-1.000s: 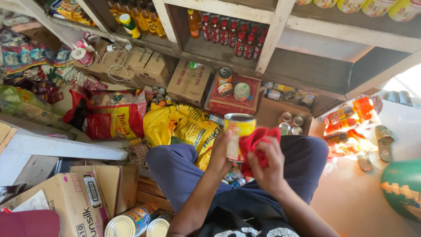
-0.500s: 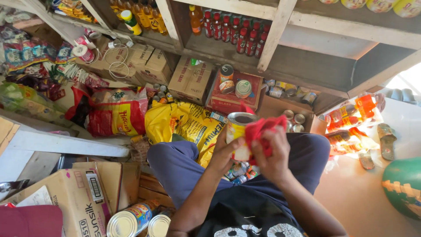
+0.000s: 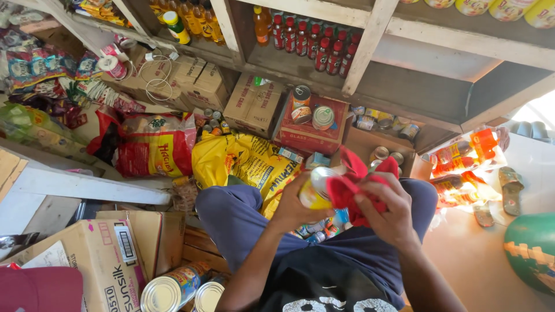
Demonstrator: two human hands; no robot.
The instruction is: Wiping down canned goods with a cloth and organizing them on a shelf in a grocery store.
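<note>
So the left hand (image 3: pixel 298 205) has its fingers curled snug around a small tin can (image 3: pixel 316 188) with a yellow label, silver top tilted up and away, held right above the lap. The right hand (image 3: pixel 388 211) is bunched up on a red cloth (image 3: pixel 352 185), fingers closed over the fabric and pressing it against the side of the can. Thumb sits on top of the cloth, the rest wrap under it.

Using the can as the reference point: just behind it sits a red cardboard box (image 3: pixel 309 130) with three tins on top of it. Left of that box are a few plain brown cartons (image 3: pixel 254 104). Further back and above, on the wooden shelf (image 3: pixel 370 29), there's a row of red-capped sauce bottles (image 3: pixel 315 40), roughly ten, too crowded to count properly, plus a few orange bottles (image 3: pixel 196 17) to the left.

Left of the can there's a big yellow sack (image 3: pixel 245 162), and past it a red sack (image 3: pixel 153 150). Down and to the left, near the knee, two larger tins (image 3: pixel 185 289) lie on their sides beside a brown carton with a barcode sticker (image 3: pixel 101 260). Off to the right, orange packets in clear wrap (image 3: pixel 462 164) and a pair of sandals (image 3: pixel 509 188) on the floor.
</note>
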